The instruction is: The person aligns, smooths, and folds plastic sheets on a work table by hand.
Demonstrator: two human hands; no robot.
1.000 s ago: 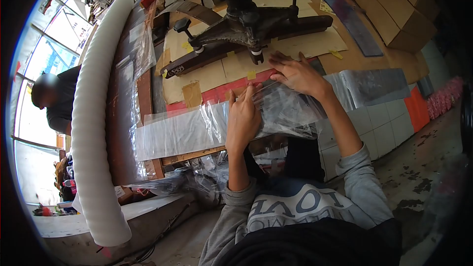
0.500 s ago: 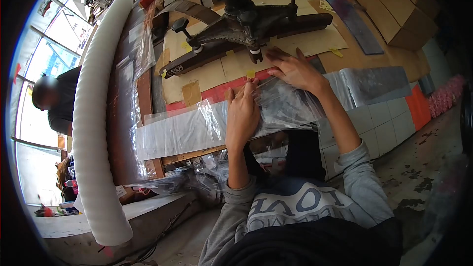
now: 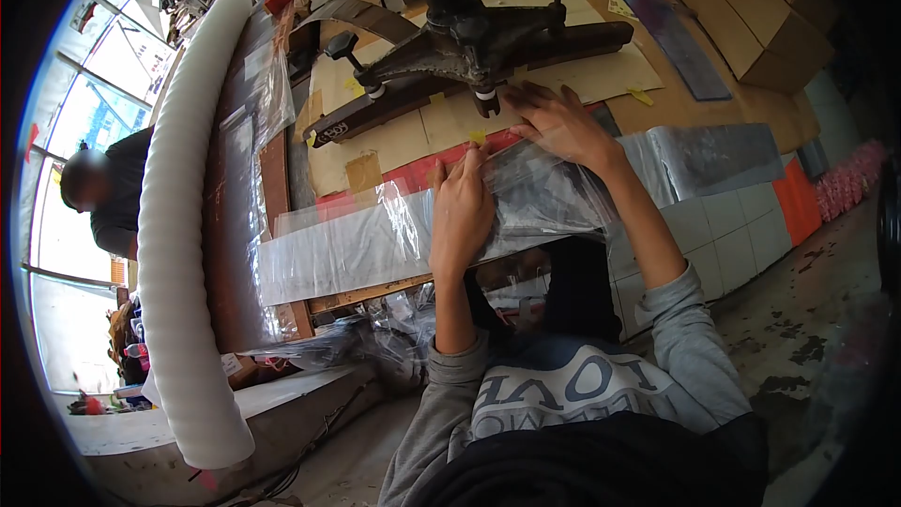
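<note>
Sheet (image 3: 347, 244) lies before mach. (image 3: 469, 36), w/ roll (image 3: 178, 253) L, boxes (image 3: 741, 23) back R.

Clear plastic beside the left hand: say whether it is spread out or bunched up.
Spread out: the clear plastic lies in a long flat strip up to the left hand; I cannot tell whether it's layered.

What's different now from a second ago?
The right hand has shifted slightly left and forward, nearer the black metal frame. The left hand has edged slightly forward, over the clear plastic sheet. No grip was visibly taken or released. The frame and white roll stayed put.
</note>
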